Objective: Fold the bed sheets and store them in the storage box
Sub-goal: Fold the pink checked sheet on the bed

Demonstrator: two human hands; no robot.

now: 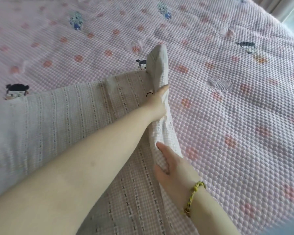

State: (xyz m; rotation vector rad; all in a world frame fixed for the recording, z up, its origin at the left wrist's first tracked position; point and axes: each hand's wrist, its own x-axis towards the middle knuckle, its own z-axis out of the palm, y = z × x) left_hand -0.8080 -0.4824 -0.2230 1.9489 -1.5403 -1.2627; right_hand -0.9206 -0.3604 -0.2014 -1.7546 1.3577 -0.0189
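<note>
The left hand (157,100) (farther) and right hand (170,167) grip the sheet (71,109) by its raised edge, which runs near to far, corner pointing far.

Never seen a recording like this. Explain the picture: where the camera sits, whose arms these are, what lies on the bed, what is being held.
There is no machine here. A person works with bare hands, and one wide-angle camera worn on their head looks forward and down, so the arms reach in from the bottom edge. The left hand comes from the lower left. The right hand, with a yellow bracelet on its wrist, comes from the lower right. Under them is a pink bedcover with small cartoon figures. On it lies a beige checked sheet. Both hands grip its right edge, which is raised off the bedcover, the left hand farther away and the right nearer. No storage box is in view.
</note>
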